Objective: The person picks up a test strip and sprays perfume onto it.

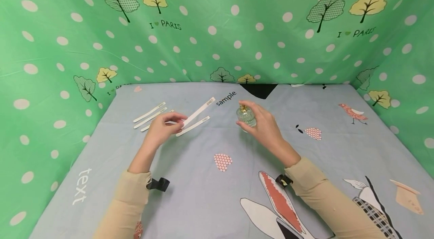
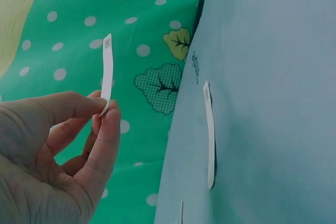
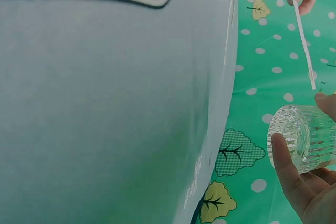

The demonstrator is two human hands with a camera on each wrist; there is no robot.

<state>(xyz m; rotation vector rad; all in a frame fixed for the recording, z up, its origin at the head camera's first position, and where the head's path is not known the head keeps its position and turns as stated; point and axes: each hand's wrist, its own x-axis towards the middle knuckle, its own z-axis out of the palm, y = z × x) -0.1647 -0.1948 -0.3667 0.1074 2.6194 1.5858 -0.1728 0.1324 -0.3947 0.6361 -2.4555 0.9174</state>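
My left hand (image 1: 165, 127) pinches the lower end of a white perfume test strip (image 1: 200, 111) between thumb and fingers, its printed end pointing up and to the right. My right hand (image 1: 264, 123) grips a clear ribbed glass perfume bottle (image 1: 246, 117) with a gold neck, a finger on its top. In the right wrist view the thick base of the bottle (image 3: 310, 135) shows, raised off the table. The held strip (image 2: 107, 72) stands nearly upright in the left wrist view. Another test strip (image 1: 194, 126) lies on the cloth beneath it.
Several more test strips (image 1: 149, 112) lie side by side left of the left hand, one partly hidden by it. A grey-blue printed cloth (image 1: 193, 193) covers the table. Green dotted fabric (image 1: 217, 35) hangs behind and at the sides.
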